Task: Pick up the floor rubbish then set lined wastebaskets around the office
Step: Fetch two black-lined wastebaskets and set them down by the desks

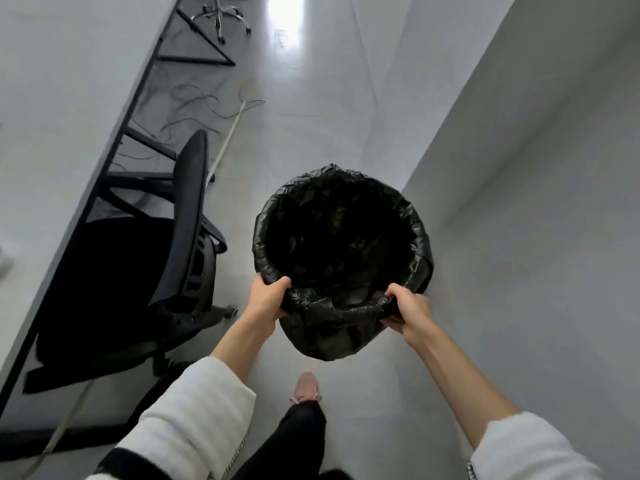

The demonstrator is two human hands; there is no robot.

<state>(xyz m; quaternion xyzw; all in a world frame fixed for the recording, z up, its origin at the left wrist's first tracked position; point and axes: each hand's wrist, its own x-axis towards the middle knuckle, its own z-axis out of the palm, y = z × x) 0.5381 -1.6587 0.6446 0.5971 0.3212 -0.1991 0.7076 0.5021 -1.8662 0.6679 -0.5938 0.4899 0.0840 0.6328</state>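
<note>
A round wastebasket (341, 237) lined with a black plastic bag hangs in the air above the floor, in the middle of the head view. The bag folds over the rim and wraps the outside. My left hand (265, 299) grips the near left part of the rim. My right hand (408, 313) grips the near right part, fingers curled over the liner. The inside of the basket looks dark; I cannot tell whether anything lies in it.
A black office chair (187, 216) stands at the left beside a long white desk (52, 140) with black frame legs. Loose cables (204, 105) lie on the pale floor (311, 133) under the desk. A white wall (536, 202) runs along the right. A second chair base (221, 12) is far ahead.
</note>
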